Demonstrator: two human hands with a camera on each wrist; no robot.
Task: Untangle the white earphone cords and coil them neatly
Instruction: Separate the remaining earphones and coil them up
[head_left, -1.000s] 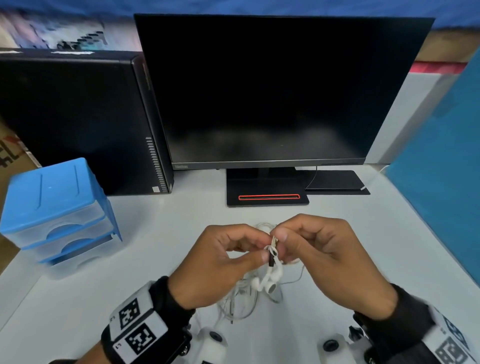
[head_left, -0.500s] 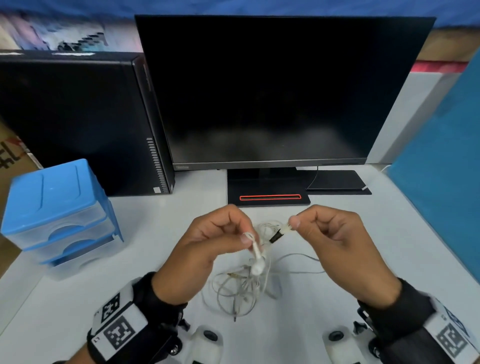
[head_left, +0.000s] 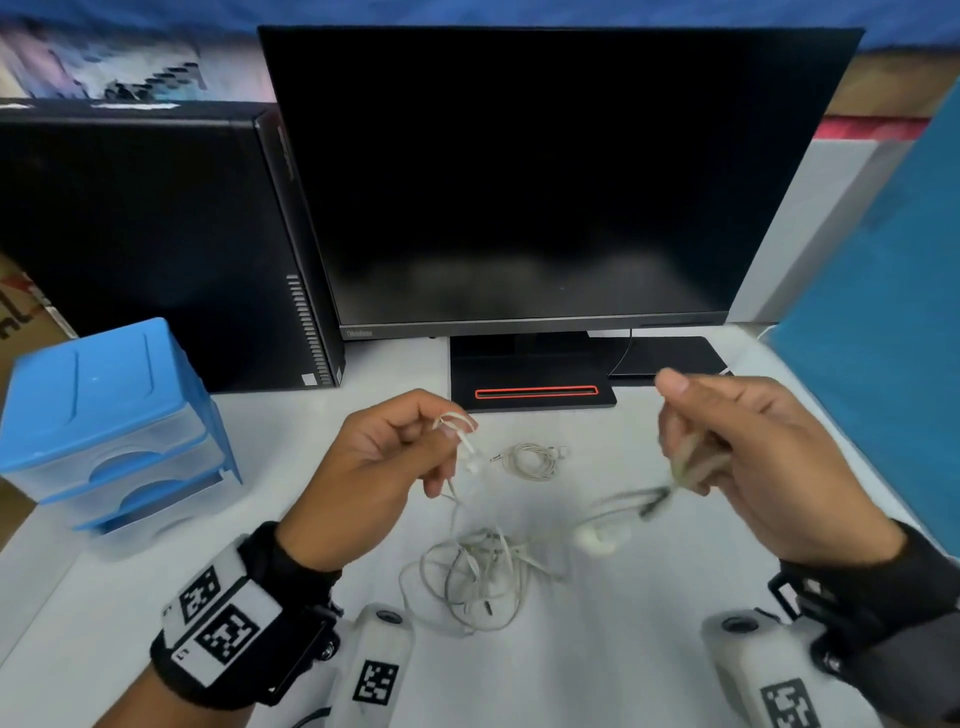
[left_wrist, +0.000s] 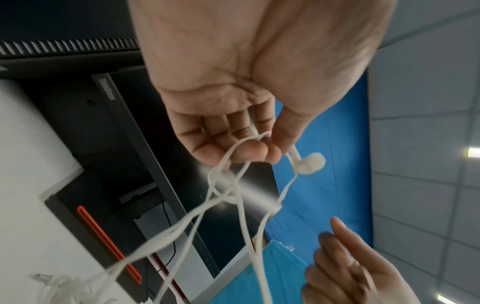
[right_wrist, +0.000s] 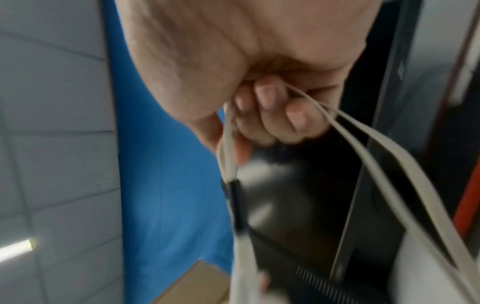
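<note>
A tangle of white earphone cords (head_left: 475, 577) lies on the white table between my hands. My left hand (head_left: 384, 462) is raised above it, pinching a cord loop, with one white earbud (left_wrist: 310, 163) hanging just below its thumb. My right hand (head_left: 737, 457) is lifted to the right, blurred, its curled fingers (right_wrist: 270, 107) gripping cords (right_wrist: 363, 156) that carry a small black splitter (right_wrist: 235, 202). Another earbud (head_left: 597, 540) dangles under that hand. A second, neatly coiled earphone (head_left: 532, 460) rests on the table behind the tangle.
A black monitor (head_left: 540, 176) on its stand (head_left: 535, 387) fills the back of the table. A black computer tower (head_left: 156, 244) stands at the back left, with a blue drawer unit (head_left: 104, 421) in front of it. A blue panel (head_left: 893, 332) rises on the right.
My hands have pulled apart from a close pinch, the right one moving right and up with its cords. The tangle has stretched out and a coiled earphone behind it has come into view.
</note>
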